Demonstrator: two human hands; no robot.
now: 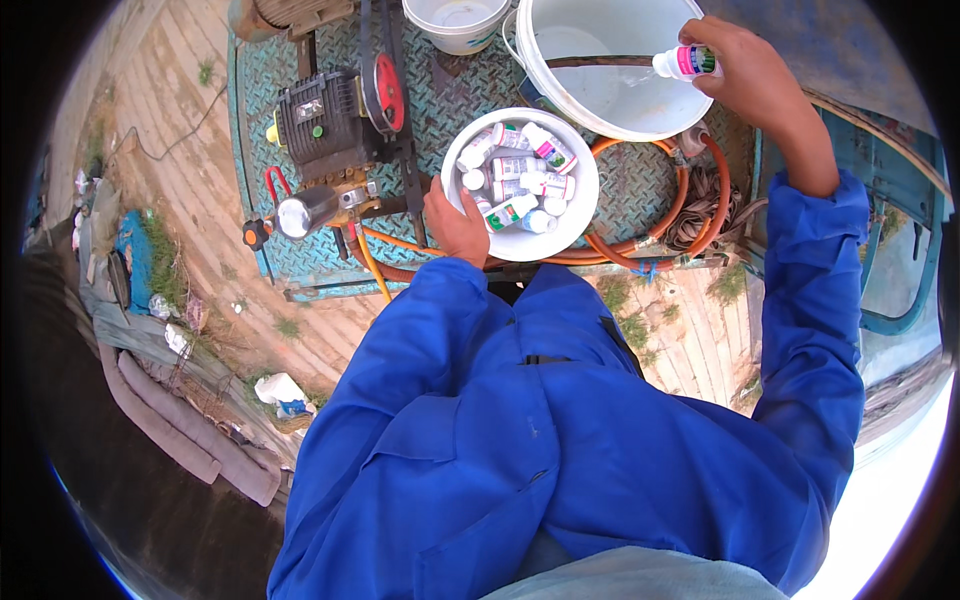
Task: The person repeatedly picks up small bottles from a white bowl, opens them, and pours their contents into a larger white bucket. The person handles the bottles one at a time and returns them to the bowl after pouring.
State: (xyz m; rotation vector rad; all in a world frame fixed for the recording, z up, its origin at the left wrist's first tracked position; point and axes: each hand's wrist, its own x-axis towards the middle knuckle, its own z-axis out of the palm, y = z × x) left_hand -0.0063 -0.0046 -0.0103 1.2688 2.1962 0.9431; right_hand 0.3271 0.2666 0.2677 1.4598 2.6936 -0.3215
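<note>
My right hand [748,78] grips a small white bottle [686,63] with a pink and green label. The bottle is tilted sideways over the large white bucket [598,104], its neck pointing left, and a thin clear streak shows below it. A dark rod or hose [600,61] lies across the bucket's mouth. My left hand [458,222] is closed on the left rim of a white bowl [586,190]. Inside the bowl lie several similar labelled bottles [512,167], piled at various angles, some with white caps.
A pump [325,120] with a red pulley wheel [389,92] stands left on the teal metal tread-plate platform [430,150]. Behind the bowl is a smaller white bucket [457,25]. Orange hose [640,248] coils at the right, beside a bundle of rope [705,205].
</note>
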